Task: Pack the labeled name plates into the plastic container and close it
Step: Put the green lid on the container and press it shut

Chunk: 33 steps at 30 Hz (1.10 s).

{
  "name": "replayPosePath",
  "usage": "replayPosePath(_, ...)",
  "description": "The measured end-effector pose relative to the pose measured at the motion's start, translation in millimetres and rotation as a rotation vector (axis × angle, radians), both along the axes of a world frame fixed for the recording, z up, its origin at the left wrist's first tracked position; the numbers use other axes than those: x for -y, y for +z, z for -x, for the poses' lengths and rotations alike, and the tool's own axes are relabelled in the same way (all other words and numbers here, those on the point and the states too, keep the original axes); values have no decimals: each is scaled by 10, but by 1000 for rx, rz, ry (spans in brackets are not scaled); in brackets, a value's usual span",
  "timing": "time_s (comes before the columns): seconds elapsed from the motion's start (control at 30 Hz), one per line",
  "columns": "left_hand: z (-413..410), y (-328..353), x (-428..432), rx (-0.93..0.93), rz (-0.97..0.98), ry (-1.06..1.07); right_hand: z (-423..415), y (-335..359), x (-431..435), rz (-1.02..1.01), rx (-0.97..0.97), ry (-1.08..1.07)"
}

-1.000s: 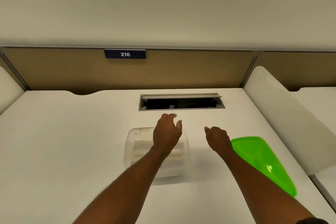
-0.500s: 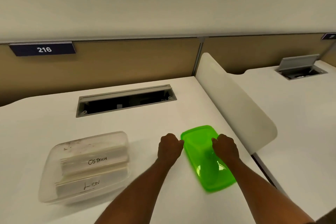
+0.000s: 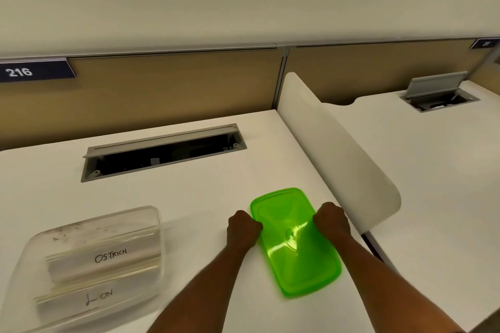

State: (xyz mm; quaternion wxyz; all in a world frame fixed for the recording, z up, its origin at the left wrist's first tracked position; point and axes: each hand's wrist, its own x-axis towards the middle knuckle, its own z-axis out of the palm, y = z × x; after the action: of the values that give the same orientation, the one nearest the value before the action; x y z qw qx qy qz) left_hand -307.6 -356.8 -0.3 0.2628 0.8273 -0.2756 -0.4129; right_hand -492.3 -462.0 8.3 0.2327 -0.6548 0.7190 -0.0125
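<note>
A clear plastic container [image 3: 158, 227] sits open at the lower left of the white desk. Inside lie two white name plates, one marked OSTRICH [image 3: 111, 255] and one marked LION [image 3: 98, 297]. To its right a bright green lid [image 3: 296, 257] rests flat on the desk. My left hand [image 3: 243, 227] grips the lid's left long edge and my right hand [image 3: 331, 222] grips its right long edge, both with curled fingers.
A grey cable tray [image 3: 162, 151] lies open in the desk behind the lid. A white curved divider [image 3: 338, 149] stands just right of my right hand, with a second desk beyond it. A tan partition carries a blue 216 sign [image 3: 35, 71].
My hands left the container and went right to the green lid, closing on its two long edges. My view turned right, so the container now sits at the lower left.
</note>
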Motion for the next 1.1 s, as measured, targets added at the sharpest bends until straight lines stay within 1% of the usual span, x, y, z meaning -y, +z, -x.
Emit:
replayPosePath(0.1,-93,55,15,-59,83,84,-65,90,87,3,29,11)
replayPosePath(0.2,-187,193,85,-133,252,185,-190,204,190,11,102,35)
replayPosePath(0.27,-270,336,132,-94,372,205,-319,311,235,27,201,27)
replayPosePath(0.33,-355,507,155,-71,462,234,-463,426,261,48,323,2)
replayPosePath(0.43,-542,788,143,-10,578,276,-706,625,245,62,443,-23)
replayPosePath(0.53,-764,1076,89,125,698,268,-982,780,192,72,640,-105)
replayPosePath(0.6,-894,1302,31,230,789,231,-1196,896,129,31,859,-177)
replayPosePath(0.63,-936,1400,17,287,831,200,-1295,979,108,-25,989,-222)
replayPosePath(0.7,-1017,1574,-40,459,904,121,-1483,1205,67,-207,1249,-274)
replayPosePath(0.77,-1074,1706,-113,651,954,6,-1621,1441,45,-418,1455,-251)
replayPosePath(0.83,-1103,1773,-194,846,1001,-143,-1703,1647,16,-576,1591,-189)
replayPosePath(0.9,-1153,1774,-280,1049,1047,-273,-1757,1799,-27,-673,1676,-74)
replayPosePath(0.97,-1211,1750,-370,1172,1078,-367,-1804,1897,-94,-707,1695,44)
replayPosePath(1.03,-1258,1710,-489,1158,1072,-443,-1864,1922,-189,-696,1638,89)
replayPosePath(1.1,-1318,1694,-625,1065,1046,-416,-1921,1880,-296,-692,1568,118)
